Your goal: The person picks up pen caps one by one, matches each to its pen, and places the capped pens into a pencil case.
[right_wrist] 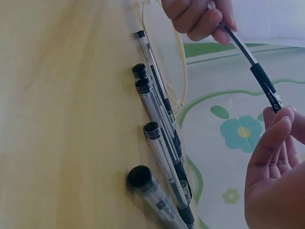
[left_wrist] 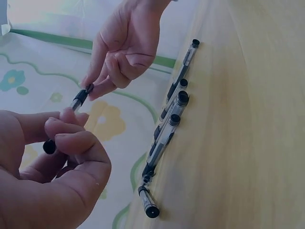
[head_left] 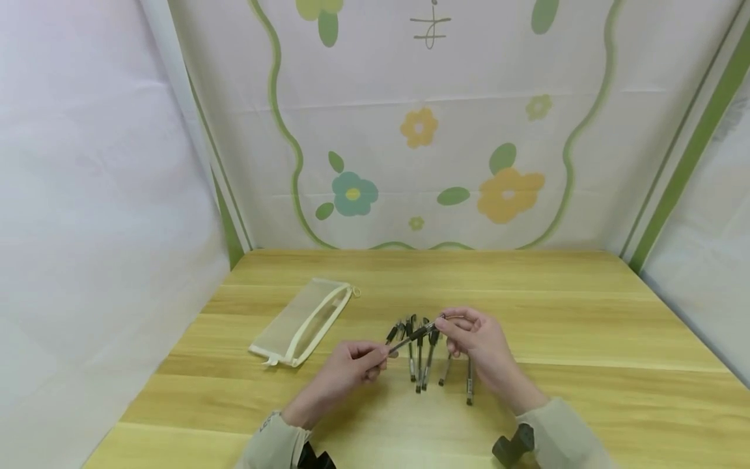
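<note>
A gel pen (head_left: 418,333) with a clear barrel and black grip is held slantwise between both hands above the table. My left hand (head_left: 353,366) pinches its rear end; in the left wrist view the black end plug (left_wrist: 49,146) sticks out below those fingers. At the other end, my right hand (head_left: 482,342) pinches the capped tip between thumb and forefinger, as the right wrist view also shows. Beneath the hands lie several similar pens (head_left: 430,363), roughly side by side with black ends toward me. One pen (head_left: 469,384) lies apart, close to the right wrist.
A cream mesh pencil case (head_left: 293,319) lies on the wooden table (head_left: 556,312), left of the pens, its zipped side facing right. White cloth walls (head_left: 422,176) with printed flowers rise behind the table and on both sides.
</note>
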`<state>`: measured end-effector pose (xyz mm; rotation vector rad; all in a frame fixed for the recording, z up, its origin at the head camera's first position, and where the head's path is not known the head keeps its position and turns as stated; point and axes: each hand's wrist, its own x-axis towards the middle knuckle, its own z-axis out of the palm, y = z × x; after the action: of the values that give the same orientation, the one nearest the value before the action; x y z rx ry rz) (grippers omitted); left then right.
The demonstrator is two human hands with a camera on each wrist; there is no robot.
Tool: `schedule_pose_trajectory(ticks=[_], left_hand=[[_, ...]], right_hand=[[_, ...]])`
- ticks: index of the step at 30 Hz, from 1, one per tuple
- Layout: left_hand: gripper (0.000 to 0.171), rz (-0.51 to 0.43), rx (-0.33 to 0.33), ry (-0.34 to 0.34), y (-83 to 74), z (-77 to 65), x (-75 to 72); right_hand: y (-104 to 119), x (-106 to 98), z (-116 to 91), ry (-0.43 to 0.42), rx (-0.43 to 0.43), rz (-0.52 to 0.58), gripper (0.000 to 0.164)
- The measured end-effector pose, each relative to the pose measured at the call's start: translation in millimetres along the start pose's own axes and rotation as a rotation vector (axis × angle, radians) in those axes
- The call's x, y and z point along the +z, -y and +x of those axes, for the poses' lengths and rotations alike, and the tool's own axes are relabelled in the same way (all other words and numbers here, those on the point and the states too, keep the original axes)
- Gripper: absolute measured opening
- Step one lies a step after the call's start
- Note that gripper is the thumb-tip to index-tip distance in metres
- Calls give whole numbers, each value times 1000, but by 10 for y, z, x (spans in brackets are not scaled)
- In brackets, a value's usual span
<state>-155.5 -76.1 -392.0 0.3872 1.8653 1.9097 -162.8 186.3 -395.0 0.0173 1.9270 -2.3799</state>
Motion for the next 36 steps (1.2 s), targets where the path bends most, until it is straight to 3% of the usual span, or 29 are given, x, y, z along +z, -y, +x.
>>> schedule_pose_trajectory(ticks=[11, 20, 28, 32, 36], left_hand=[[31, 63, 31, -72, -11, 1, -7], [31, 66, 53, -61, 2, 19, 6], [29, 73, 57, -88, 25, 19, -20], [29, 61, 68, -57, 8, 62, -12], [29, 26, 106, 34, -1, 62, -113]], right_hand=[[-14, 39, 18, 1, -20, -6, 36], [-8, 73, -11, 4, -66, 17, 22], [-17, 50, 63, 69, -52, -25, 31], [54, -58, 208, 105, -15, -74, 33], [108, -137, 443, 202, 19, -86, 34]])
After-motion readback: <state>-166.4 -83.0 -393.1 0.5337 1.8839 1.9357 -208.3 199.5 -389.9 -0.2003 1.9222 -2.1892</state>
